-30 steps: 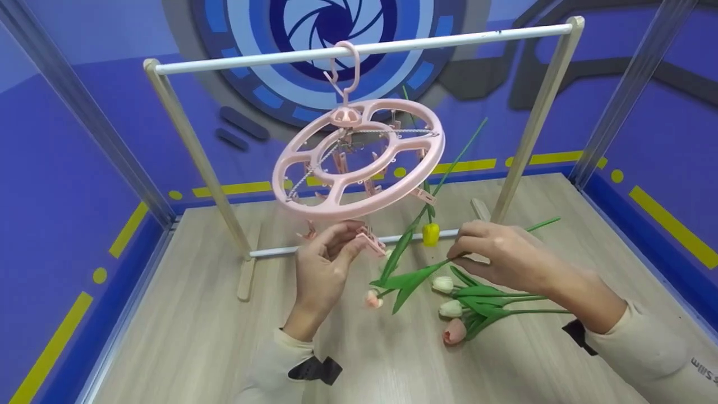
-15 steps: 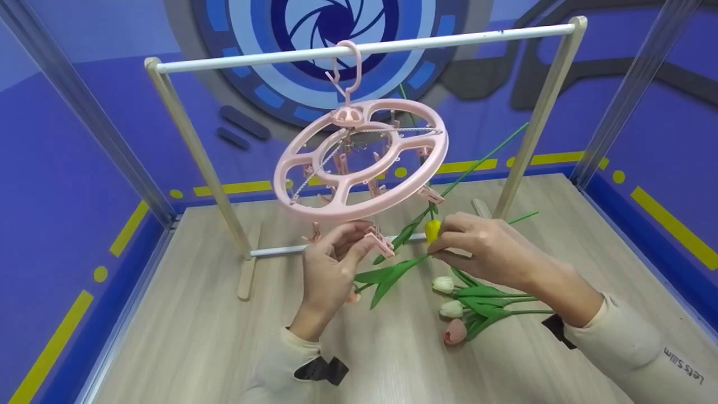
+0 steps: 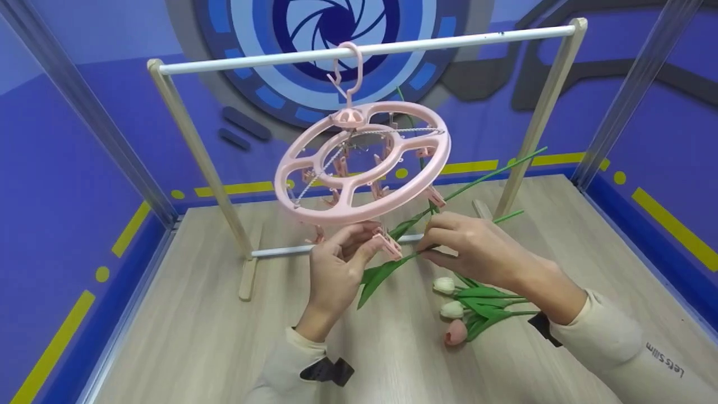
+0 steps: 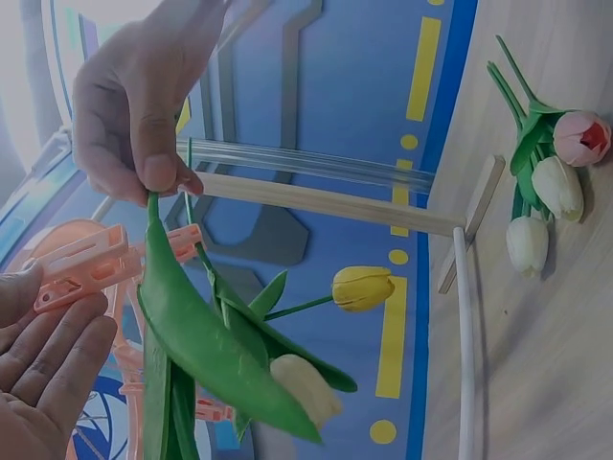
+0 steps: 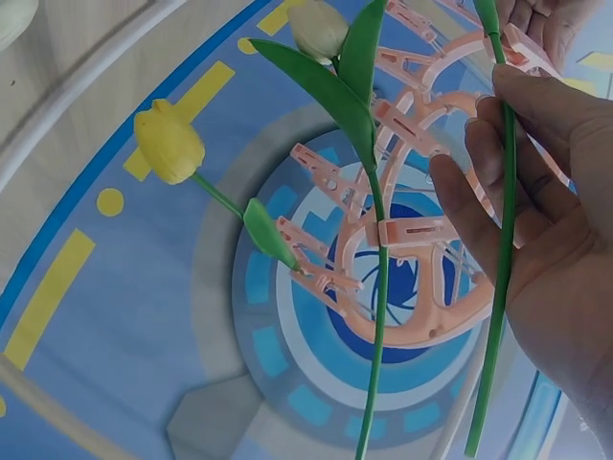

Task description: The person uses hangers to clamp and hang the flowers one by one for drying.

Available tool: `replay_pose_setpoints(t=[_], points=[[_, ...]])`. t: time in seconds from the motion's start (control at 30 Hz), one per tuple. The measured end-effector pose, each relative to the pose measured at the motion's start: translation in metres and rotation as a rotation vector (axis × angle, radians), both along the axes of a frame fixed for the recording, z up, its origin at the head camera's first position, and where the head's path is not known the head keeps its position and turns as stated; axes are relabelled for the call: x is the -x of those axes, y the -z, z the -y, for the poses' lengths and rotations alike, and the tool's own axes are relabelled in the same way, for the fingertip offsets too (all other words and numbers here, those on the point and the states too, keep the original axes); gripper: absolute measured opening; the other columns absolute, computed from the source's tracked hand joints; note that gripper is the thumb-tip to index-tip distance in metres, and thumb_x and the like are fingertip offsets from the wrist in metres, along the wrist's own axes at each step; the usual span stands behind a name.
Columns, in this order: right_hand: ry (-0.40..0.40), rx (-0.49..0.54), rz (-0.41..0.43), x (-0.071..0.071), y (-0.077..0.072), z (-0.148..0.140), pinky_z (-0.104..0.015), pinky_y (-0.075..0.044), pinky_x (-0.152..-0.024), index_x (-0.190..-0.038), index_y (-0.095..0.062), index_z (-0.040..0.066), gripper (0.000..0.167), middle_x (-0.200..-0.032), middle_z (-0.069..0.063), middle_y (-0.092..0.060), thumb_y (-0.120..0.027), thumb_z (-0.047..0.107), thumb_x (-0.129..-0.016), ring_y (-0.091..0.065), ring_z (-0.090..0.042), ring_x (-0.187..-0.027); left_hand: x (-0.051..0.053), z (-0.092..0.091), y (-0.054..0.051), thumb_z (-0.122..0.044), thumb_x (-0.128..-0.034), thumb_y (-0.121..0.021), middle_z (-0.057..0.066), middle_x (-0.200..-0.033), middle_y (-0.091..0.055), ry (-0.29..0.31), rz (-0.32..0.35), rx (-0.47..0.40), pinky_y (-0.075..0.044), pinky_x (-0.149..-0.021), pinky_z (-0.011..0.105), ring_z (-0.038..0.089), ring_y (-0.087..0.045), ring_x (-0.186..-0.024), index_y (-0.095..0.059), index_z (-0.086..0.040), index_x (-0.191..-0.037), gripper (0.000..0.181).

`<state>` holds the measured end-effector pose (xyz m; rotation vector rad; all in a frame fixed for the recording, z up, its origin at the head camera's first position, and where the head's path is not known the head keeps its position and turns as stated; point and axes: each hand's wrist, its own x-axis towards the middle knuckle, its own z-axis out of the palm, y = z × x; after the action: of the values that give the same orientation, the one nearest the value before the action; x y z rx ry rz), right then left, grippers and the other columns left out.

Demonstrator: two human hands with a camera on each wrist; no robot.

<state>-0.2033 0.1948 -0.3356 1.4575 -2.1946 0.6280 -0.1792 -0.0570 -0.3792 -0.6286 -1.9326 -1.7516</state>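
My left hand (image 3: 339,275) pinches a pink clothespin (image 3: 388,247) below the front rim of a round pink clip hanger (image 3: 359,213). My right hand (image 3: 477,244) pinches the green stem (image 5: 506,240) of a tulip just right of that clothespin. The held tulip's leaves (image 3: 378,278) point down and left; its bloom is hidden in the head view. Further back, a yellow tulip (image 4: 362,287) and a white tulip (image 4: 305,388) hang head down at the hanger. Behind my right hand, both blooms are hidden in the head view.
The hanger hooks over the white top bar (image 3: 252,60) of a rack with wooden posts (image 3: 196,146). On the table (image 3: 168,336), a white tulip (image 3: 444,285), another white tulip (image 3: 452,310) and a pink tulip (image 3: 455,332) lie at the right.
My right hand has moved left with the tulip, bringing its stem close to the clothespin. My left hand has shifted slightly right, still pinching the clothespin. A hanging stem has swung right.
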Motion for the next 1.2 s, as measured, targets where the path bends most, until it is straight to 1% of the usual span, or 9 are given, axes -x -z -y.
replay_pose_setpoints(t=[0.17,0.3,0.43,0.6,0.7,0.9,1.0,1.2], points=[[0.017,-0.007,0.009,0.0,0.001,0.004,-0.033,-0.065,-0.072,-0.101,-0.076,0.009,0.029,-0.096,-0.001,-0.069,-0.091,-0.004,-0.08,-0.069,-0.015,-0.085,-0.001,-0.002,-0.001,-0.008,-0.0963,-0.08,0.003,-0.106,-0.079,0.0,0.011,0.002,-0.064,-0.086,0.034,0.018,-0.077,-0.096,-0.077,0.0,-0.116,0.021],[0.031,-0.015,-0.002,0.0,0.0,0.007,-0.033,-0.064,-0.073,-0.101,-0.077,0.01,0.028,-0.096,-0.001,-0.07,-0.091,-0.002,-0.081,-0.069,-0.015,-0.086,-0.001,-0.003,-0.001,-0.008,-0.0959,-0.08,0.003,-0.104,-0.079,0.002,0.006,0.001,-0.064,-0.085,0.035,0.019,-0.077,-0.093,-0.077,0.0,-0.114,0.021],[0.029,-0.004,-0.008,-0.001,-0.001,0.011,-0.033,-0.064,-0.073,-0.102,-0.077,0.01,0.026,-0.097,0.0,-0.07,-0.091,0.0,-0.083,-0.07,-0.014,-0.086,0.0,-0.004,-0.001,-0.008,-0.0954,-0.081,0.002,-0.101,-0.08,0.004,-0.005,-0.003,-0.064,-0.085,0.036,0.019,-0.078,-0.092,-0.077,0.0,-0.113,0.02],[0.029,0.008,-0.01,-0.001,-0.002,0.014,-0.032,-0.064,-0.073,-0.103,-0.077,0.01,0.026,-0.098,0.001,-0.07,-0.091,0.0,-0.083,-0.069,-0.014,-0.085,0.0,-0.004,-0.001,-0.008,-0.0952,-0.081,0.001,-0.102,-0.08,0.006,0.009,-0.005,-0.064,-0.085,0.036,0.018,-0.078,-0.093,-0.077,0.001,-0.113,0.02],[0.023,0.012,-0.026,-0.001,-0.001,0.015,-0.032,-0.064,-0.072,-0.103,-0.078,0.01,0.026,-0.098,0.0,-0.07,-0.091,0.0,-0.083,-0.069,-0.014,-0.086,0.0,-0.004,-0.001,-0.008,-0.0954,-0.081,0.001,-0.102,-0.079,0.007,0.015,0.002,-0.064,-0.085,0.035,0.018,-0.078,-0.093,-0.077,0.001,-0.114,0.021],[0.021,0.008,-0.044,-0.002,-0.001,0.016,-0.032,-0.064,-0.072,-0.103,-0.078,0.01,0.026,-0.098,0.0,-0.071,-0.091,0.001,-0.082,-0.07,-0.014,-0.087,0.0,-0.003,-0.001,-0.009,-0.0962,-0.08,0.001,-0.102,-0.08,0.012,0.013,0.013,-0.064,-0.084,0.034,0.018,-0.078,-0.092,-0.077,0.002,-0.115,0.022],[0.023,0.003,-0.043,-0.002,0.0,0.016,-0.031,-0.064,-0.072,-0.102,-0.077,0.01,0.026,-0.098,0.0,-0.07,-0.091,0.002,-0.083,-0.069,-0.014,-0.086,0.0,-0.003,-0.001,-0.009,-0.0961,-0.08,0.001,-0.101,-0.08,0.014,0.015,0.012,-0.064,-0.084,0.035,0.018,-0.078,-0.091,-0.077,0.003,-0.115,0.023],[0.017,0.006,-0.046,-0.001,0.001,0.017,-0.03,-0.062,-0.068,-0.1,-0.076,0.009,0.026,-0.095,0.0,-0.069,-0.091,-0.001,-0.081,-0.067,-0.015,-0.082,-0.001,-0.001,-0.001,-0.01,-0.0966,-0.08,0.003,-0.103,-0.079,0.021,0.032,0.016,-0.064,-0.085,0.035,0.018,-0.077,-0.093,-0.076,0.001,-0.118,0.024]])
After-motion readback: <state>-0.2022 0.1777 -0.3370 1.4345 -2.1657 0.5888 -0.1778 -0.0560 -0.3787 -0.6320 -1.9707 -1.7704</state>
